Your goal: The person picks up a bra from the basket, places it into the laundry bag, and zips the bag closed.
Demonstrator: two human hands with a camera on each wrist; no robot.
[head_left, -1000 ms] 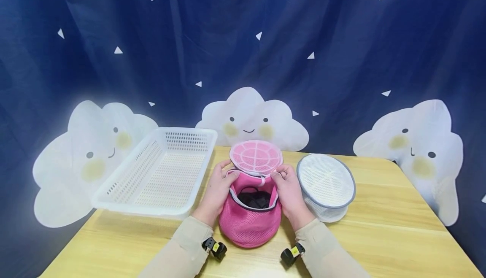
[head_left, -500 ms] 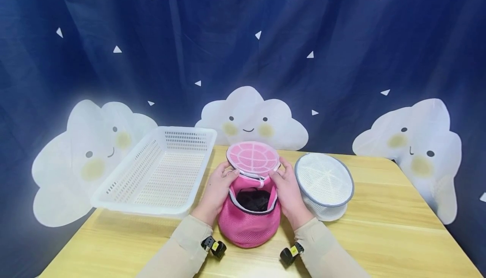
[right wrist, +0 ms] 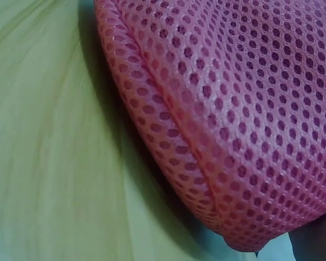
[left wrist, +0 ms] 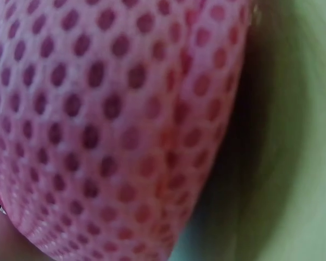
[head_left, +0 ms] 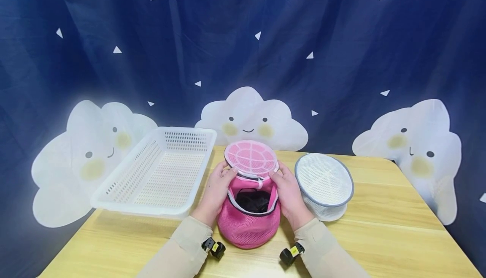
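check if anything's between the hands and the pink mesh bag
Nothing visible is: the left hand and right hand both hold the pink mesh bag near its lid. The white basket and white mesh bag stand to either side, not in between.

Looks rough and holed on the round pink mesh-cloth bag (head_left: 247, 230), finer on the round white mesh bag (head_left: 324, 179), smooth on the white rectangular plastic basket (head_left: 140, 211), grained (glossy nearest) on the flat yellow wooden surface (head_left: 398, 214), matt on the navy cloth curtain (head_left: 284, 8).
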